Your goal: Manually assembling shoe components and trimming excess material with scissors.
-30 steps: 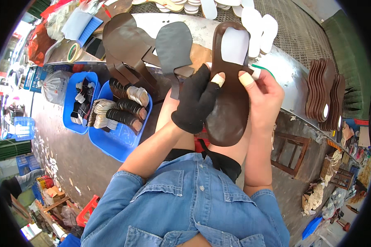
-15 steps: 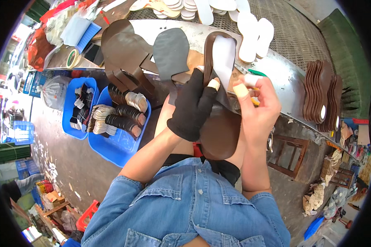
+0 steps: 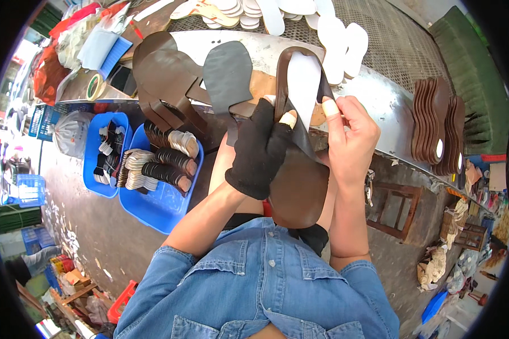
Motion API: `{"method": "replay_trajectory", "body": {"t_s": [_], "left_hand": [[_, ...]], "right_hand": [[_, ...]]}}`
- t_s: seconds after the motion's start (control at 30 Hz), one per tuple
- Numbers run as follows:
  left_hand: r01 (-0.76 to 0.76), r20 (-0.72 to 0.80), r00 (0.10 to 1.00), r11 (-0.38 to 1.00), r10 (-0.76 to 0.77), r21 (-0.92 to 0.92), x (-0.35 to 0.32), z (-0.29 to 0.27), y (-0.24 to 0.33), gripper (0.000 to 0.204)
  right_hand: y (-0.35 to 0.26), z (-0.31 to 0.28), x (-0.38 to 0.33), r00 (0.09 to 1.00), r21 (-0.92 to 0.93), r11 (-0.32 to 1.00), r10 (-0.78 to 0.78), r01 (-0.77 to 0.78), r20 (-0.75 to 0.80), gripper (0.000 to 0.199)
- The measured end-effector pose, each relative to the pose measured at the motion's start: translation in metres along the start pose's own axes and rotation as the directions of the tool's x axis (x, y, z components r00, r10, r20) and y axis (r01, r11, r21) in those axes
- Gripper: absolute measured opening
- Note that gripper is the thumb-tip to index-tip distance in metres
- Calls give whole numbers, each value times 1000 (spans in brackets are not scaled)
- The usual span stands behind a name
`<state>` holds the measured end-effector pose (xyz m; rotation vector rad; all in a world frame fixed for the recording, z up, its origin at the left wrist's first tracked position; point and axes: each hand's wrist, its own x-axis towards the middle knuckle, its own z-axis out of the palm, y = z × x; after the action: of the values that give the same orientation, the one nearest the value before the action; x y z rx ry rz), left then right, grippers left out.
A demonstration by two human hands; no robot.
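Cluttered metal workbench [image 3: 379, 96] running at 12 o'clock, gloved left hand [image 3: 260, 150] gripping brown sole [image 3: 300, 186] at centre, right hand [image 3: 350, 138] pinching dark leather strip [image 3: 300, 133] over white insole [image 3: 304, 85], risking strip slipping off-line if pinch loosens.
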<state>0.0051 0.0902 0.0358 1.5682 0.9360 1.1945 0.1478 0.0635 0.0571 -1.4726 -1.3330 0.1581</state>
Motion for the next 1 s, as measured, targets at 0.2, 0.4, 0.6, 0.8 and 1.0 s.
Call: {"method": "replay_trajectory", "body": {"t_s": [0.2,0.4,0.6,0.8,1.0], "left_hand": [[-90,31,996,995,89,34,-3,3,-3,18],[-111,126,988,979,90,172,-3,-13,4,21],[-124,112,986,992,125,-13,-12,-6,8,26],[-138,180,978,977,108,163,-9,-15,-6,27],[236,29,971,924,-238,-301,-14,-17,-29,32]], "right_hand": [[-9,-2,-8,991,-131,982,-129,133,37,11],[-9,-3,-22,973,-46,972,-231,230,-23,7],[-4,-6,-13,923,520,764,284,-381,259,17],[7,8,-16,907,516,765,214,-386,362,15],[9,-5,-28,867,613,614,387,-496,314,19]]}}
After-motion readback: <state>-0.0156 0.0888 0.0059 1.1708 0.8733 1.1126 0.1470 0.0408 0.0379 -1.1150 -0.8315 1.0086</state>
